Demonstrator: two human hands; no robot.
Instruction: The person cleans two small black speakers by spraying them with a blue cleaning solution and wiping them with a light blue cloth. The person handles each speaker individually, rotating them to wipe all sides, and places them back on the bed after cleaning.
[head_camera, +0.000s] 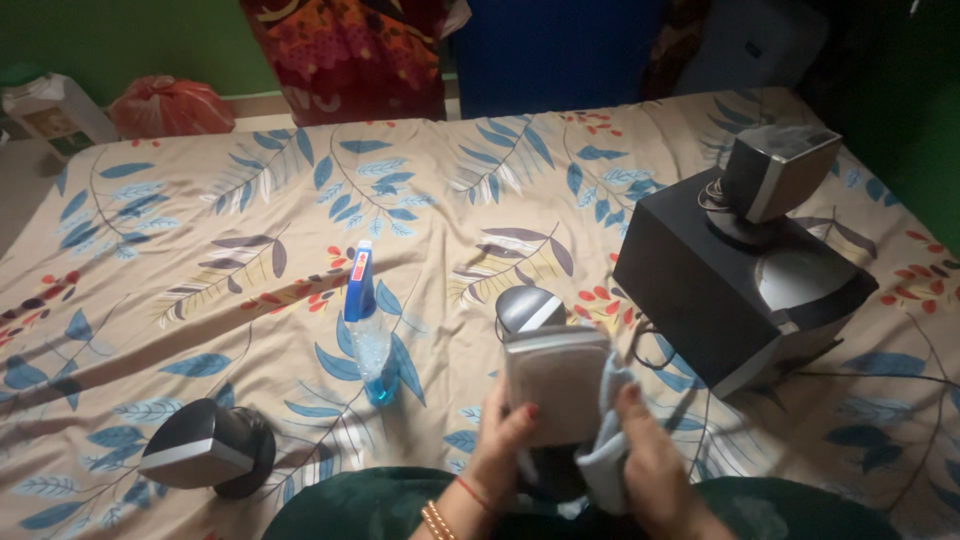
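The left hand (500, 440) grips a small grey box-shaped speaker (556, 380) low in the middle, above the bed. The right hand (650, 460) closes its fingers around a pale blue cloth (605, 450) pressed against the speaker's side. Beyond lies a clear spray bottle with blue cap (366, 325), and further right a big black subwoofer box (740, 280).
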